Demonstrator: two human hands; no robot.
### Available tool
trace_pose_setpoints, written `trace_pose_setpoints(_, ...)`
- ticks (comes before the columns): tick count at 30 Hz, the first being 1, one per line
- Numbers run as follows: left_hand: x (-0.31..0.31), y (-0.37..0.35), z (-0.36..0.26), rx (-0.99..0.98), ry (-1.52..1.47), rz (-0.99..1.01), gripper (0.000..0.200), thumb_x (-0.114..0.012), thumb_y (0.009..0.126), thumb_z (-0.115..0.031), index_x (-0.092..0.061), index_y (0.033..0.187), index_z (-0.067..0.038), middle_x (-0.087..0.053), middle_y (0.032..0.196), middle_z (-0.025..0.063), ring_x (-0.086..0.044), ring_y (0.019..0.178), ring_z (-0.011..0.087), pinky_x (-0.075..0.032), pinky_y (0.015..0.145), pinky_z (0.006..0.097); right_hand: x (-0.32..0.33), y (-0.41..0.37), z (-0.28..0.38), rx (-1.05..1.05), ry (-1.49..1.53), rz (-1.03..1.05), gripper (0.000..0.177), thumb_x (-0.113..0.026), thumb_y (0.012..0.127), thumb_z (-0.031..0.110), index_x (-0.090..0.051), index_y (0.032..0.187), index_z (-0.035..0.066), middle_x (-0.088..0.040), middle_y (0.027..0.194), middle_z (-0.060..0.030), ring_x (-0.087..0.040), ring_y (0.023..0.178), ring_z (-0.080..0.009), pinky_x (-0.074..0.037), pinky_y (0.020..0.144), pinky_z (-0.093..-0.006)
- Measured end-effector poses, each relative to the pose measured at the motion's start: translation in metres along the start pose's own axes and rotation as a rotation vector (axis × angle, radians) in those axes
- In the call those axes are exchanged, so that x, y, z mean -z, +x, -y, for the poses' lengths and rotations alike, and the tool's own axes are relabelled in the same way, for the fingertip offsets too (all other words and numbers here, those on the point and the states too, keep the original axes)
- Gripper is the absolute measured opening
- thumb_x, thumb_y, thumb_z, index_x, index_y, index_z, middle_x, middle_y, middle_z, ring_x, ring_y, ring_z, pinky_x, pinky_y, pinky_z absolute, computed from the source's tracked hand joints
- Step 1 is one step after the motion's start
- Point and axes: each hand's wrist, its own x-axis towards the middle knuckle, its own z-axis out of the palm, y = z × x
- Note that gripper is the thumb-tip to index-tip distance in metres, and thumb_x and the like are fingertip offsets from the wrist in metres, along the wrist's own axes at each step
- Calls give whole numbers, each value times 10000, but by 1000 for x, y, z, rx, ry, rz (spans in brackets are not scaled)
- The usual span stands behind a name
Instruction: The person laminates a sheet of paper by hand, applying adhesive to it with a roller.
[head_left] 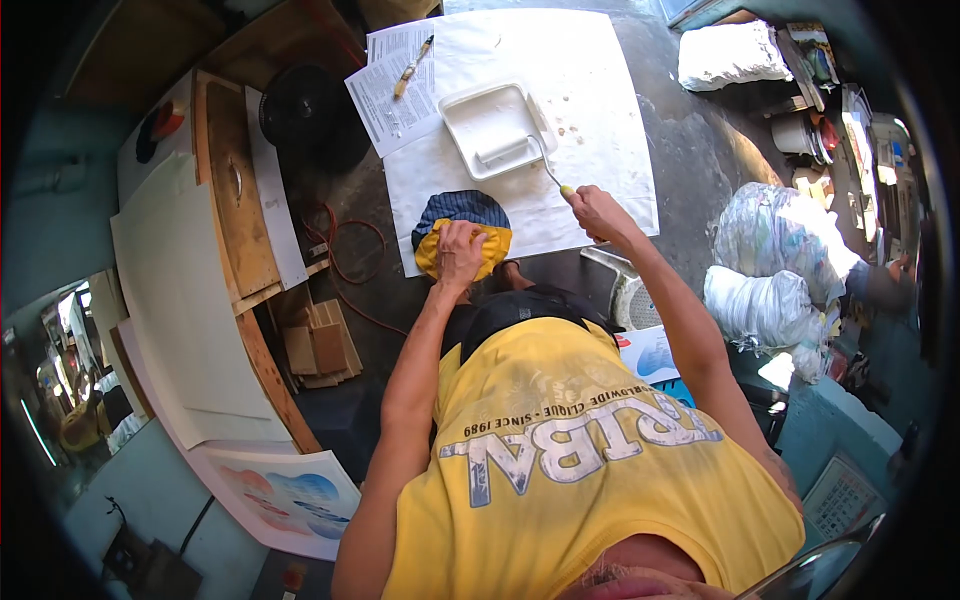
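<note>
My right hand [598,214] is closed around the handle of a paint roller [548,168]. The roller's white sleeve lies inside a white paint tray [462,150], near its front side. My left hand [460,252] is on a round piece of cloth [462,207], blue striped on one part and yellow on the other, its fingers curled into the yellow part. That cloth lies at the near left edge of a white-covered table [600,90]. Some of the fingertips are hard to make out.
Printed sheets [390,105] lie at the table's far left, a paintbrush [413,68] on them. A black fan [303,107] and an orange cord [330,240] are to the left. Wrapped white bundles [757,303] stand at right. Below the table's right corner is a light-coloured plastic seat [630,295].
</note>
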Motion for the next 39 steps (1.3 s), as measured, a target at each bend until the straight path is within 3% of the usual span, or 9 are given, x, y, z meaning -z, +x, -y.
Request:
trace_pose_setpoints(6,2,2,0,10,-7,17,130,-708,891,-164,-688,952,-51,-668,1009,126,-591,996,350,-450,906,449,27,9,7,39,-92,119,576,-425,1072,343,-570,715,-85,-553,530,-150,-577,434,-285,-484,453,-441)
trace_pose_setpoints(10,5,3,1,22,-13,56,144,-706,890,-162,-688,971,-45,-668,1017,130,-593,1013,350,-457,926,445,20,18,12,12,-46,90,576,-451,1067,358,-556,710,-81,-504,504,-106,-541,420,-238,-458,431,-405)
trace_pose_setpoints(17,41,-11,-18,-6,-78,-66,155,-730,848,-78,-689,987,-25,-670,991,140,-632,973,347,-501,889,437,55,-29,-33,-87,422,248,418,-542,1060,450,-575,899,65,-437,604,47,-337,438,-67,-259,394,-273)
trace_pose_setpoints(19,54,-23,-19,103,-113,-65,158,-728,828,-28,-687,980,-16,-667,972,137,-646,933,331,-518,843,417,55,-28,-52,-41,561,352,357,-569,1060,431,-568,952,91,-399,623,75,-286,456,-34,-212,399,-252)
trace_pose_setpoints(23,75,-42,-20,237,-136,-89,158,-698,811,59,-686,956,-3,-659,918,126,-678,796,272,-543,715,366,39,-4,-86,37,978,598,263,-575,1073,350,-582,998,98,-401,642,74,-275,472,-13,-224,395,-222)
trace_pose_setpoints(26,79,-44,-25,291,-131,-84,157,-700,836,50,-701,982,-7,-660,910,124,-700,779,254,-556,705,349,12,17,-104,46,885,511,258,-584,1067,345,-605,1048,89,-398,659,74,-279,477,-15,-226,395,-213)
trace_pose_setpoints(30,73,-42,-35,385,-168,-141,172,-717,846,35,-706,1014,-3,-664,917,119,-713,814,243,-560,727,338,22,26,-111,94,932,625,357,-525,1081,403,-625,1127,63,-410,652,73,-307,460,-21,-277,376,-212)
trace_pose_setpoints(36,79,-58,-46,376,-10,-153,240,-726,814,69,-709,1044,0,-661,933,108,-708,819,233,-555,745,338,18,49,-128,135,1090,872,604,-372,1094,543,-606,1242,6,-353,583,54,-249,405,-29,-218,339,-202)
trace_pose_setpoints(39,83,-79,-34,432,9,-151,241,-693,821,82,-715,1047,2,-686,915,110,-715,809,221,-560,747,328,10,63,-137,50,1204,970,657,-341,1094,561,-584,1277,-21,-339,561,41,-236,386,-32,-202,325,-196)
